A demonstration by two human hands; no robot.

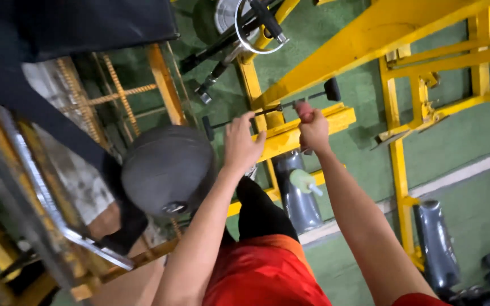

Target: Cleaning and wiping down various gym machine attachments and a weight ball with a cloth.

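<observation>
My right hand (313, 131) is closed around the reddish handle of a tool (304, 109), held upright against a yellow metal beam (336, 120). My left hand (241, 144) lies flat on the same beam, just left of the right one. Its fingers are stretched out, and the fingertips touch a thin dark rod (282, 106) with black ends that runs across the beam. I cannot tell whether the tool's tip meets the rod.
A person in a grey cap (168, 169) crouches below my left arm, beside red cloth (262, 272). The yellow frame (398, 170) stands on green floor with grey feet (439, 243). A pale green knob (303, 181) lies below the beam. A chrome ring (256, 31) sits at the top.
</observation>
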